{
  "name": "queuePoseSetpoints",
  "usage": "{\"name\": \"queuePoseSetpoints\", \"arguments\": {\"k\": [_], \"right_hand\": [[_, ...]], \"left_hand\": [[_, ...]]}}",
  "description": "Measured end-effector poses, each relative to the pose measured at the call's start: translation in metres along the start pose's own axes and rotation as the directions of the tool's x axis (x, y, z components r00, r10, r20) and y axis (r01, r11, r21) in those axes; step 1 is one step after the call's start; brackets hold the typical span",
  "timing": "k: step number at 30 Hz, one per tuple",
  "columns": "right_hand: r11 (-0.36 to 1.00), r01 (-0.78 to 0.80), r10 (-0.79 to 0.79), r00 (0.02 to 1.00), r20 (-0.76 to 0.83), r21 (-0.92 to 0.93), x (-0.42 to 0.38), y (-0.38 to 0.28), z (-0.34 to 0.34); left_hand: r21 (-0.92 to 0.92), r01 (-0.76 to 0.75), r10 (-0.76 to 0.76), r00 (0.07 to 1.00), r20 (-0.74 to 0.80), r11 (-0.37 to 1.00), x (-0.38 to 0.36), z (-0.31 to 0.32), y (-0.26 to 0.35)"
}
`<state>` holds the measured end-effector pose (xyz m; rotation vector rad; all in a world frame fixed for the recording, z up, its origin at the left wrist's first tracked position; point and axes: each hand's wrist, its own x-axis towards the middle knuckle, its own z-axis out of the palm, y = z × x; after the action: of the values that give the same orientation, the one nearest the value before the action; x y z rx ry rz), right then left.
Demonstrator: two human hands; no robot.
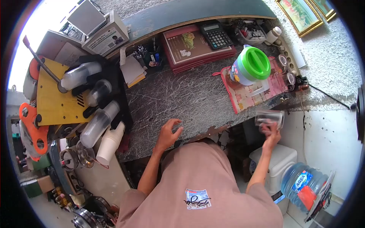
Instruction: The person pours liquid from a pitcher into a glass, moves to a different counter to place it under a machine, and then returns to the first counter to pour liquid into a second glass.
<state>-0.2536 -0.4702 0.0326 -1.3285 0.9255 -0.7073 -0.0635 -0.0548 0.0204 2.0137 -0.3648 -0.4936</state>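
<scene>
My left hand (169, 133) is over the near edge of the scratched dark tabletop (175, 95), its fingers apart and nothing in it. Out past the table's right edge, my right hand (271, 136) grips a small clear plastic box (270, 118). Motion blurs this box, and I cannot make out its contents. Just beyond it, a jug with a green lid (256, 64) stands on a pink patterned cloth (239, 99).
A calculator (216, 36) rests on dark red folders (178, 69) at the back. On the left, cup dispensers (99, 123) and paper cups (110, 146) adjoin a yellow machine (57, 93). A water bottle (300, 184) lies at lower right beside a white bin (283, 159).
</scene>
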Motion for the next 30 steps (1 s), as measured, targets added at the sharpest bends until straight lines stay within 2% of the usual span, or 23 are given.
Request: {"name": "queuePoseSetpoints", "arguments": {"k": [1, 3, 4, 5, 6, 7, 9, 10, 11, 12, 13, 15, 17, 19, 20, 21, 23, 24, 26, 28, 30], "right_hand": [[0.987, -0.091, 0.080, 0.993, 0.092, 0.129, -0.020, 0.004, 0.004], [0.869, -0.294, 0.223, 0.951, 0.214, 0.399, -0.064, 0.005, 0.036], [0.760, -0.441, 0.316, 0.893, 0.321, 0.478, -0.077, 0.014, 0.051], [0.621, -0.582, 0.394, 0.811, 0.433, 0.525, -0.092, 0.023, 0.064], [0.483, -0.712, 0.411, 0.698, 0.587, 0.509, -0.105, 0.027, 0.084], [0.335, -0.823, 0.395, 0.565, 0.724, 0.459, -0.115, 0.030, 0.106], [0.134, -0.927, 0.412, 0.374, 0.831, 0.350, -0.134, 0.046, 0.152], [0.151, -0.939, 0.470, 0.342, 0.814, 0.308, -0.142, 0.052, 0.176], [0.161, -0.950, 0.529, 0.311, 0.790, 0.267, -0.152, 0.057, 0.199], [0.154, -0.959, 0.625, 0.282, 0.728, 0.239, -0.163, 0.057, 0.226], [0.146, -0.966, 0.711, 0.253, 0.656, 0.215, -0.172, 0.057, 0.250], [0.140, -0.971, 0.692, 0.236, 0.682, 0.194, -0.180, 0.062, 0.286], [0.144, -0.974, 0.670, 0.225, 0.707, 0.173, -0.180, 0.068, 0.307], [0.103, -0.990, 0.539, 0.137, 0.831, 0.097, -0.178, 0.084, 0.321], [0.103, -0.990, 0.458, 0.134, 0.879, 0.097, -0.177, 0.095, 0.325], [0.108, -0.990, 0.459, 0.133, 0.878, 0.094, -0.179, 0.099, 0.330], [0.201, -0.972, 0.501, 0.207, 0.840, 0.120, -0.182, 0.108, 0.340], [0.205, -0.971, 0.505, 0.212, 0.837, 0.122, -0.184, 0.107, 0.344], [0.210, -0.967, 0.616, 0.246, 0.749, 0.144, -0.186, 0.106, 0.349], [0.243, -0.964, 0.602, 0.238, 0.762, 0.109, -0.186, 0.102, 0.351], [0.278, -0.958, 0.586, 0.231, 0.777, 0.075, -0.184, 0.101, 0.352]], "left_hand": [[-0.011, -0.002, 0.002, 1.000, 0.009, 1.000, 0.001, 0.001, 0.000], [-0.008, -0.126, 0.126, 0.983, 0.131, 0.992, 0.001, 0.004, -0.001], [-0.014, -0.120, 0.121, 0.984, 0.132, 0.993, 0.003, 0.004, 0.000], [-0.052, -0.148, 0.156, 0.964, 0.216, 0.988, 0.001, 0.005, 0.004], [-0.090, -0.176, 0.195, 0.936, 0.293, 0.980, -0.001, 0.005, 0.008], [-0.092, -0.165, 0.185, 0.940, 0.288, 0.982, -0.002, 0.004, 0.012], [-0.348, -0.118, 0.247, 0.903, 0.351, 0.930, -0.003, -0.002, 0.018], [-0.345, -0.114, 0.239, 0.908, 0.344, 0.932, -0.001, -0.006, 0.012], [-0.331, -0.169, 0.266, 0.924, 0.275, 0.928, -0.001, -0.007, 0.002], [-0.314, -0.225, 0.298, 0.932, 0.207, 0.922, 0.000, -0.009, -0.008], [-0.312, -0.220, 0.293, 0.933, 0.208, 0.924, 0.001, -0.013, -0.018], [-0.392, -0.184, 0.201, 0.980, 0.002, 0.901, 0.005, -0.025, -0.036], [-0.330, -0.191, 0.186, 0.981, -0.046, 0.925, 0.006, -0.037, -0.040], [-0.348, -0.126, 0.095, 0.990, -0.105, 0.929, 0.010, -0.048, -0.037], [-0.353, -0.128, 0.095, 0.989, -0.110, 0.927, 0.013, -0.052, -0.039], [-0.334, -0.132, 0.106, 0.990, -0.096, 0.933, 0.018, -0.055, -0.041], [-0.320, -0.143, 0.124, 0.989, -0.081, 0.937, 0.030, -0.061, -0.045], [-0.306, -0.146, 0.134, 0.989, -0.060, 0.941, 0.034, -0.063, -0.047], [-0.296, -0.148, 0.146, 0.989, -0.030, 0.943, 0.035, -0.064, -0.054], [-0.250, -0.112, 0.123, 0.992, 0.029, 0.962, 0.040, -0.068, -0.060], [-0.244, -0.141, 0.151, 0.988, 0.023, 0.960, 0.044, -0.068, -0.061]]}}
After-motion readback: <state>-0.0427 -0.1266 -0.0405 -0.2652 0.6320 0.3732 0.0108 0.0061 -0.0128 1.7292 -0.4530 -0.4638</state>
